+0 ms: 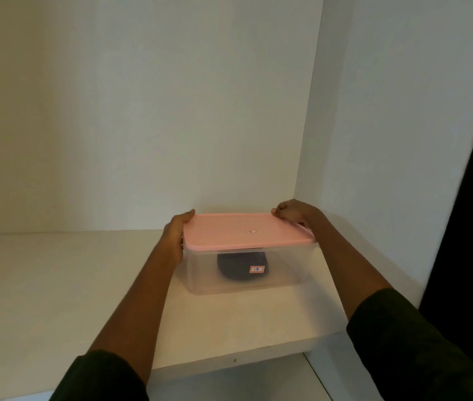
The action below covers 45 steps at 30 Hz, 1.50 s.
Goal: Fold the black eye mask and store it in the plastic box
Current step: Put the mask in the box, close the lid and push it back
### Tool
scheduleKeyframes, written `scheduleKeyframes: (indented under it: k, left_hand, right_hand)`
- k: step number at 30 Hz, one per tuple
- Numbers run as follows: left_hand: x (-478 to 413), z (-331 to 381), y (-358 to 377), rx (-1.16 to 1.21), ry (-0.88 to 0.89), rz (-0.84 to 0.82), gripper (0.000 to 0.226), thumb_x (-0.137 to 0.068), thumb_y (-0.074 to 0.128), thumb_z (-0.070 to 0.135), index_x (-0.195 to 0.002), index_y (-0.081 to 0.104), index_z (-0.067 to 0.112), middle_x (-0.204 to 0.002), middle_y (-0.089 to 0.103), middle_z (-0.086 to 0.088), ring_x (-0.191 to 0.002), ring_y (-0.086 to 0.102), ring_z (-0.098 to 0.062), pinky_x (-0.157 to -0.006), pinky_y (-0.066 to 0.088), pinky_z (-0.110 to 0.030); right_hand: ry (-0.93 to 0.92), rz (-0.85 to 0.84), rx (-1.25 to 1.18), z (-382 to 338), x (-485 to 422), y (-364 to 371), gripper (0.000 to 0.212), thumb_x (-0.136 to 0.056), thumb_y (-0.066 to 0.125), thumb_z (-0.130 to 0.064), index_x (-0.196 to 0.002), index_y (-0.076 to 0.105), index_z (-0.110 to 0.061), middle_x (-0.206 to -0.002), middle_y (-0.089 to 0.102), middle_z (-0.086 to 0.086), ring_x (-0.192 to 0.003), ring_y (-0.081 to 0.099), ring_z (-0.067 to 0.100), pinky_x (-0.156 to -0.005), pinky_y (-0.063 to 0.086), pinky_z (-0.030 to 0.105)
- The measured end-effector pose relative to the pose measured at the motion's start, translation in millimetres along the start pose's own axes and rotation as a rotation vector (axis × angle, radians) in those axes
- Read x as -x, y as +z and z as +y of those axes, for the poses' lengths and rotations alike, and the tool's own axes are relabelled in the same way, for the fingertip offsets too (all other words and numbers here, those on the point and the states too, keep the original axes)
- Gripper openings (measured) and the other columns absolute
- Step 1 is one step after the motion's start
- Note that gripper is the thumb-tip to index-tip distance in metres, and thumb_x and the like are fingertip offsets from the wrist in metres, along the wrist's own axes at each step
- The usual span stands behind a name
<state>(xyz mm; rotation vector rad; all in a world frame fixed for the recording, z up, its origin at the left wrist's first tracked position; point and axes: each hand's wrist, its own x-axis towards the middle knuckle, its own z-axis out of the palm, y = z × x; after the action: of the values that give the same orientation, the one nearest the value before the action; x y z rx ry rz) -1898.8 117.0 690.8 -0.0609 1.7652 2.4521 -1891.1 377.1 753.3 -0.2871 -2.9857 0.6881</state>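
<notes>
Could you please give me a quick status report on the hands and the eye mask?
Left hand and right hand gripping pink lid ends. Black eye mask inside clear plastic box, lid on. Box on white shelf; nothing in the way.

White shelf — plastic box on it.

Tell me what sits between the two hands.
In the head view, the clear plastic box with its pink lid sits between left hand and right hand, eye mask inside.
</notes>
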Motion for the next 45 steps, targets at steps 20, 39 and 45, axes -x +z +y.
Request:
scheduleKeyframes:
  k: [20, 39, 45]
  left_hand:
    - [5, 1, 5, 0.007, 0.042, -0.003, 0.012, -0.095, 0.05, 0.023, -0.096, 0.057, 0.013, -0.083, 0.059, -0.007, -0.072, 0.057, -0.019, -0.059, 0.047, -0.031]
    - [3, -4, 3, 0.018, 0.051, 0.008, 0.021, -0.092, 0.054, 0.029, -0.108, 0.055, 0.015, -0.085, 0.06, -0.004, -0.074, 0.058, -0.018, -0.063, 0.049, -0.03]
    - [8, -3, 5, 0.027, 0.052, 0.012, 0.012, -0.093, 0.054, 0.029, -0.091, 0.057, 0.018, -0.084, 0.06, -0.005, -0.074, 0.058, -0.018, -0.062, 0.049, -0.03]
  right_hand:
    - [-0.135, 0.288, -0.011, 13, -13, 16, 0.03, -0.095, 0.047, -0.021, -0.109, 0.067, -0.003, -0.118, 0.065, 0.018, -0.11, 0.058, 0.034, -0.094, 0.046, 0.036]
    - [0.085, 0.209, 0.113, 9, 30, 25, 0.059, -0.097, 0.03, -0.049, -0.13, 0.049, -0.004, -0.135, 0.051, 0.018, -0.123, 0.05, 0.035, -0.101, 0.041, 0.04]
    - [0.117, 0.221, 0.093, 12, 25, 26, 0.058, -0.097, 0.034, -0.047, -0.133, 0.046, -0.004, -0.139, 0.048, 0.018, -0.126, 0.047, 0.036, -0.103, 0.039, 0.04]
